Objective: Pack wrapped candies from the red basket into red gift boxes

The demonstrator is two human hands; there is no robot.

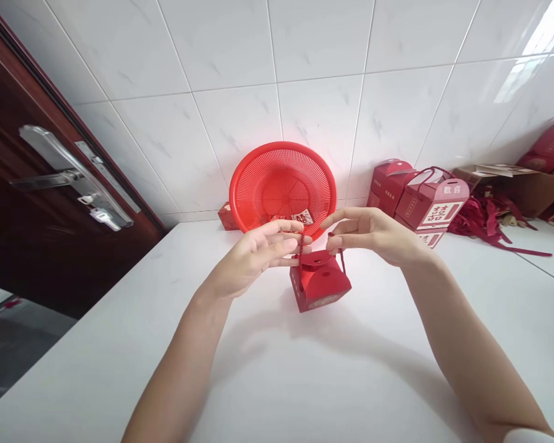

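Note:
A small red gift box [323, 286] with folded-in top flaps sits on the white tabletop. A thin twisted red cord [343, 263] runs up from both of its sides. My right hand [372, 237] pinches one end of this cord between thumb and fingertips, above the box's right side. Over the left side, my left hand [263, 249] has the other length of cord at its thumb and fingertips, with the remaining fingers stretched out. Both hands are just above the box top, a little apart from each other. The cord's upper part is partly hidden by the fingers.
A red plastic basket [284, 151] leans against the tiled wall, small packets inside. Finished-looking red boxes [431, 203] stand at the right, beside a heap of dark red ribbons [475, 221] and an open cardboard box [512, 184]. A brown door [37, 184] is at left.

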